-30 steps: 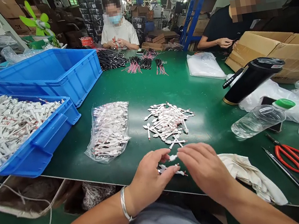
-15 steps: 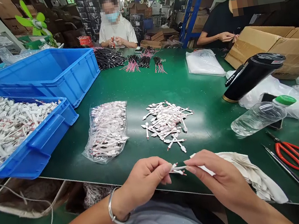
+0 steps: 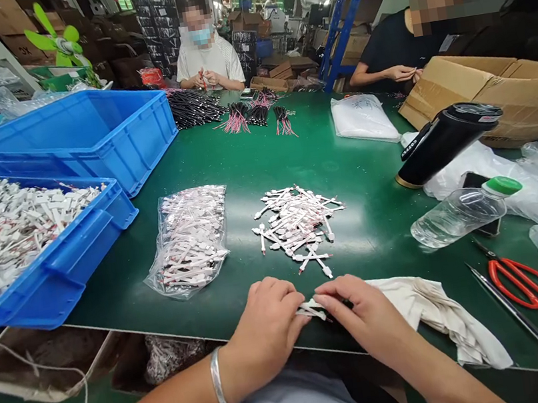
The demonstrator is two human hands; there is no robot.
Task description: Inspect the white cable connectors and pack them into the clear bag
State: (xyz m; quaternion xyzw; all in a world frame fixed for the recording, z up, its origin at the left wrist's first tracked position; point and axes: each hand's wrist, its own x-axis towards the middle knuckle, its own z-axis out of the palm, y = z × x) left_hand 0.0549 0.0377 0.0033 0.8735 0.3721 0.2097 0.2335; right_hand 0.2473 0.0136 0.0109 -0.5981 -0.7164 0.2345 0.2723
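Observation:
Above the table's front edge, my left hand is closed on a few short white connector cables. My right hand pinches the end of one of these cables between thumb and fingertips, close beside the left. Part of the cables is hidden by my fingers. Just beyond my hands lies a loose pile of similar short white cables with reddish wire ends. Left of that pile, a clear plastic bag is filled with more of them.
At left stand a blue bin full of white cables and another blue bin. On the right are a bottle, black tumbler, red-handled scissors, tweezers and white cloth. Two people work across the table.
My right hand has moved left and in toward my left hand, narrowing the gap between them. My left hand has turned so its back shows more. The view has shifted slightly.

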